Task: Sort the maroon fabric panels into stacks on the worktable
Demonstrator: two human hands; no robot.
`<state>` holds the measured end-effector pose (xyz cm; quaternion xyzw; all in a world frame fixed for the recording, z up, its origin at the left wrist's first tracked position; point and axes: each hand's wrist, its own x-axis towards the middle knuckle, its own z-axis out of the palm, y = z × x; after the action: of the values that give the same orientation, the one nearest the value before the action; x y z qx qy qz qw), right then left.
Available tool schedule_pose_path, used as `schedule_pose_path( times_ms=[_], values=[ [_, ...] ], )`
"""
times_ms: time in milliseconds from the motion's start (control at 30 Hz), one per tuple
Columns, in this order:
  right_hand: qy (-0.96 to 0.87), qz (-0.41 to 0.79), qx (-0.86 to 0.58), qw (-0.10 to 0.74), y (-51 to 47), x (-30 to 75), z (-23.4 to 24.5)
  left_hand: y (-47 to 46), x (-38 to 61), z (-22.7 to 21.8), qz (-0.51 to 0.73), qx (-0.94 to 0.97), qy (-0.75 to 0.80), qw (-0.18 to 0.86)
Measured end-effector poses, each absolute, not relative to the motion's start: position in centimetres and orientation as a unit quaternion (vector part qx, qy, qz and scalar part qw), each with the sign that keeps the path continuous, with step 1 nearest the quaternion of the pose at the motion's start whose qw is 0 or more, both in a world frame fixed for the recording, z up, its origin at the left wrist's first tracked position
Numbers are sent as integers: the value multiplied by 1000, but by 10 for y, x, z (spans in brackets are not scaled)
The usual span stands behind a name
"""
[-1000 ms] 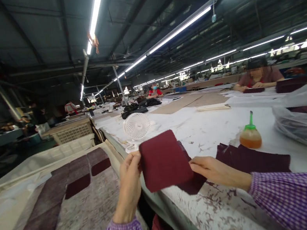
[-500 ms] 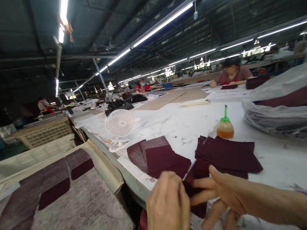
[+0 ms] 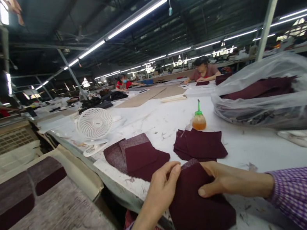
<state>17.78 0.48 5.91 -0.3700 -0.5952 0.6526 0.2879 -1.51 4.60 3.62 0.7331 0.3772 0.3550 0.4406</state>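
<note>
Both my hands hold one dark maroon fabric piece at the near edge of the white worktable. My left hand pinches its upper left edge, fingers closed on the cloth. My right hand grips its upper right side with thumb on top. Just beyond lie two small stacks of the same maroon pieces: one ahead to the left, one ahead to the right.
An orange glue bottle with a green nozzle and a small white fan stand on the table. A clear plastic bag of maroon fabric lies at right. A board with maroon pieces sits left. Other people work at the far end.
The view has swung right and down. My hands have come down from holding a maroon piece up and now grip a piece low at the table's near edge.
</note>
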Motion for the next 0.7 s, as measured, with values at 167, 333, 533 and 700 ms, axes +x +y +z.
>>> schedule_pose_path(
  times_ms=[167,333,533,700],
  values=[
    [-546,694,-374,283,3,188,60,55,2,40,335,665,369,557],
    [-615,625,-417,240,3,196,53,55,9,32,277,749,411,441],
    [-788,155,-582,127,15,222,53,50,16,16,232,856,411,209],
    [-866,54,-479,135,35,229,50,53,16,17,217,870,397,195]
  ],
)
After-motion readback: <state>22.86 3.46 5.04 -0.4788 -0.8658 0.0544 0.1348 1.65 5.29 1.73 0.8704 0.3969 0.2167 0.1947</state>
